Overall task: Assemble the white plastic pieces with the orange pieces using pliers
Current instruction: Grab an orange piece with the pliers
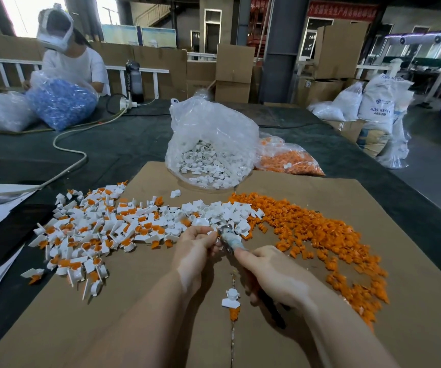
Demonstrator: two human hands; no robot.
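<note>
Head view shows the left hand (197, 244) pinching a white piece (212, 231) at the tip of the pliers (227, 236), gripped by the right hand (272, 274), long axis slanting away up-left.

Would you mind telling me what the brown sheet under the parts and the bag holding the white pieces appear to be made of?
The brown sheet looks like corrugated cardboard: matte tan, with a seam running down the middle. The bag looks like thin clear plastic film: glossy, crinkled, and the white pieces show through it.
</note>
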